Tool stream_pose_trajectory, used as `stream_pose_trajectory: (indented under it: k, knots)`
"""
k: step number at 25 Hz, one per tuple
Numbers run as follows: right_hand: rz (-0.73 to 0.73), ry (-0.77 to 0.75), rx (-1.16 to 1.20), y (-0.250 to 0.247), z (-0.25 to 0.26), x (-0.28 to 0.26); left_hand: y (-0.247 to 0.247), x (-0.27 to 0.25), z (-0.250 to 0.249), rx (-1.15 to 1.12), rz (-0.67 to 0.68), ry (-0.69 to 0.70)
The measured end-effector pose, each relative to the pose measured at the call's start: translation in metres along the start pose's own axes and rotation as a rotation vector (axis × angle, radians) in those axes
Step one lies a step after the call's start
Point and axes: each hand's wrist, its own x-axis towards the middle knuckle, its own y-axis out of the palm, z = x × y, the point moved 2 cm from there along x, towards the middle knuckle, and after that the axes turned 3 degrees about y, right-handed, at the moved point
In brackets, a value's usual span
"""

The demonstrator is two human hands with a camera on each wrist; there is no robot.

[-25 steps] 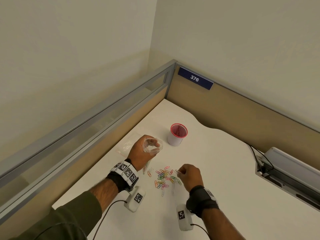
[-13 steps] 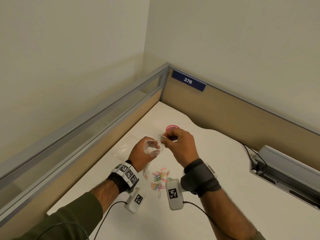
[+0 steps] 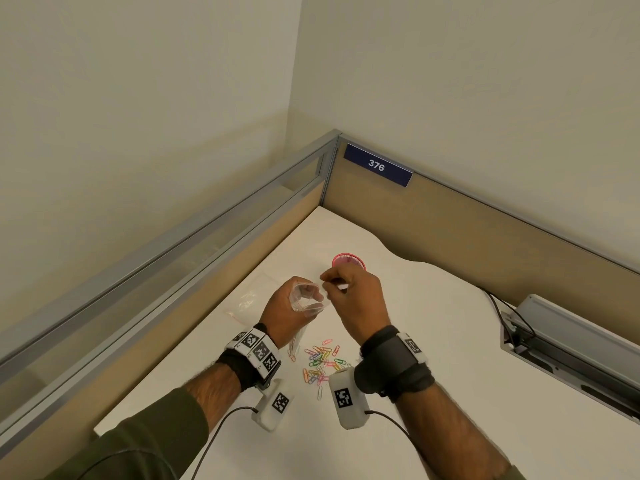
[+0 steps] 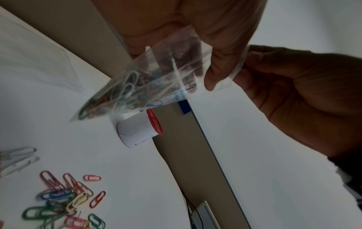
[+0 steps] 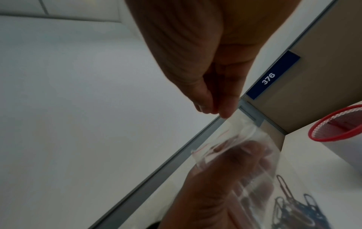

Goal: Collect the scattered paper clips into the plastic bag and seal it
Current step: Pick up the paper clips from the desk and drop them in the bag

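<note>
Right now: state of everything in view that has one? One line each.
plastic bag: held up off the desk, mouth open, unsealed, some clips inside.
paper clips: many loose on the desk, not collected.
left hand: grips the bag.
right hand: fingertips pinched at the bag's mouth; what they pinch is unclear.
red mesh cup: upright on the desk.
spare bag: flat on the desk.

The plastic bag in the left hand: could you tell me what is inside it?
Several coloured paper clips lie bunched in the plastic bag's lower corner; blur prevents a count.
</note>
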Motion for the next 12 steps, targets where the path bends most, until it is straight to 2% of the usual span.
stream_pose_trajectory:
  k: [3,8,10,12]
  knots:
    - [-0.012,0.072,-0.049,-0.002,-0.042,-0.003,-0.004,-0.003,0.000,-0.064,-0.051,-0.037]
    - [0.359,0.354,-0.369,0.039,-0.145,-0.027,-0.017,-0.005,-0.002,-0.092,-0.090,-0.048]
    - [0.460,0.377,-0.447,0.056,-0.162,-0.037,-0.023,-0.005,-0.002,-0.086,-0.105,-0.050]
    - [0.498,0.330,-0.522,0.071,-0.167,-0.042,-0.027,-0.005,-0.003,-0.081,-0.117,-0.051]
